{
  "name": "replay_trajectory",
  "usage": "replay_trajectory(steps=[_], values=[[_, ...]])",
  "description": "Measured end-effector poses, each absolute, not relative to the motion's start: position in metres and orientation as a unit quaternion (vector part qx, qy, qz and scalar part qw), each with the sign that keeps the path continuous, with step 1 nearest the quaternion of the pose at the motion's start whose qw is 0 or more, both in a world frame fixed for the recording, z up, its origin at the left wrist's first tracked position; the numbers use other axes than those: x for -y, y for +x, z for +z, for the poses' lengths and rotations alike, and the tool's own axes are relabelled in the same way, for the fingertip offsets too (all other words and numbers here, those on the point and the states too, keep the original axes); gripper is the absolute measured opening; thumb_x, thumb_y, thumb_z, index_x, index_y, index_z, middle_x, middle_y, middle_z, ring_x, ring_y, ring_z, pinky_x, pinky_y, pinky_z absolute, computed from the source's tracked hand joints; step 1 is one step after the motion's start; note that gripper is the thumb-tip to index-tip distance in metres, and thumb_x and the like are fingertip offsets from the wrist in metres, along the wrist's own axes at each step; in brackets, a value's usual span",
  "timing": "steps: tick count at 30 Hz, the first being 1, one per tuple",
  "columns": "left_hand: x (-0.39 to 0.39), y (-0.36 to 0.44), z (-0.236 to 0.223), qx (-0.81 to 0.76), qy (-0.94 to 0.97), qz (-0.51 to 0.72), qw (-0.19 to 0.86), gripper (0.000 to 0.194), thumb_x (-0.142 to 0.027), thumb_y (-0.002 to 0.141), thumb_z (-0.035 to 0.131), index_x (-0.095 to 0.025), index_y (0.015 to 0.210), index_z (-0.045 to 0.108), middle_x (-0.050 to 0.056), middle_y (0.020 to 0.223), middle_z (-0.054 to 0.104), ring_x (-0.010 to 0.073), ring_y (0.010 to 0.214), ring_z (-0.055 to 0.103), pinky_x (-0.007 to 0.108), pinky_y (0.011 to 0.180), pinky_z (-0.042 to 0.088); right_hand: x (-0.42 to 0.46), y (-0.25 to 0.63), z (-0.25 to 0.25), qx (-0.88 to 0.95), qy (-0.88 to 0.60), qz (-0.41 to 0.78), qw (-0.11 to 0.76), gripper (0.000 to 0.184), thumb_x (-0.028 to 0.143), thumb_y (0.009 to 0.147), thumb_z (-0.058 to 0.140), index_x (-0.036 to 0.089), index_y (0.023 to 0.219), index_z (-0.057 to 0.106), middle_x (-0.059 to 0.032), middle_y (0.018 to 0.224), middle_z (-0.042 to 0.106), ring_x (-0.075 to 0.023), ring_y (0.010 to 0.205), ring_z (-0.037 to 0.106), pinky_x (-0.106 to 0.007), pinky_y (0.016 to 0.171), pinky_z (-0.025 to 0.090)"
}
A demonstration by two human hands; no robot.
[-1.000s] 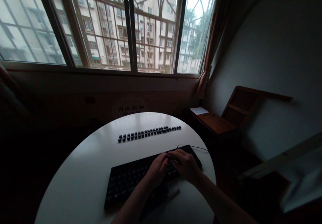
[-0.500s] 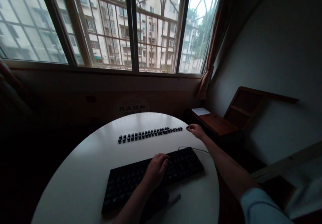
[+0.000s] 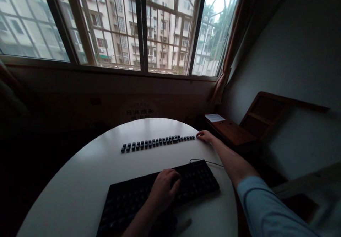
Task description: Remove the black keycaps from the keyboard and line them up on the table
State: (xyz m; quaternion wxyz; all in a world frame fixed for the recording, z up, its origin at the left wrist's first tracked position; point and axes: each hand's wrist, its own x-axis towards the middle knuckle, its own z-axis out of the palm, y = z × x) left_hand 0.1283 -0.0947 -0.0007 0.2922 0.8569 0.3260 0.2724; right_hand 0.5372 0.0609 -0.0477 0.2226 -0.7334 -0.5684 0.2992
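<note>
A black keyboard (image 3: 197, 180) lies at a slant on the white round table. My left hand (image 3: 165, 187) is over its middle, fingers curled and closed; what is inside them, if anything, is hidden. At the far right edge of the table, my right hand (image 3: 205, 136) pinches a small dark keycap (image 3: 197, 136) at the right end of a row of black keycaps (image 3: 157, 142). That row has two lines of caps on the left and one line of smaller ones on the right.
The white table (image 3: 71, 180) has a curved edge. A thin cable (image 3: 210, 162) runs from the keyboard over the right edge. Near me lies a dark strip-like item (image 3: 184, 225). A wooden chair (image 3: 229, 128) with a paper (image 3: 214, 118) stands beyond, below the window.
My right hand left the keyboard, where both hands had met, and reached to the right end of the keycap row. My left hand stayed over the keyboard. The view shifted slightly.
</note>
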Motion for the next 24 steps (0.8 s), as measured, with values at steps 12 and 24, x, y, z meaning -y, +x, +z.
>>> replay_trajectory(steps=[12,24], values=[[0.095,0.129,-0.003,-0.322,0.856,0.279,0.292,0.013,-0.024,0.084,0.056,-0.023,0.093,0.065,0.007,0.104,0.067,0.0251,0.1,0.06,0.042,0.094,0.045,-0.068,0.543,-0.053,0.584,-0.727,0.304,0.195,0.028,0.031,0.095,0.057,0.014,0.116,0.058,-0.0063,0.105,0.062,-0.0154,0.085,0.063,-0.032,0.073,0.056],[0.096,0.128,-0.004,-0.321,0.857,0.278,0.292,0.013,-0.024,0.085,0.055,-0.023,0.093,0.065,0.007,0.103,0.067,0.0248,0.1,0.059,0.041,0.093,0.044,-0.055,0.53,-0.042,0.587,-0.734,0.255,0.227,0.028,0.032,0.095,0.058,0.013,0.114,0.059,-0.0045,0.096,0.064,-0.0124,0.075,0.063,-0.028,0.067,0.056]])
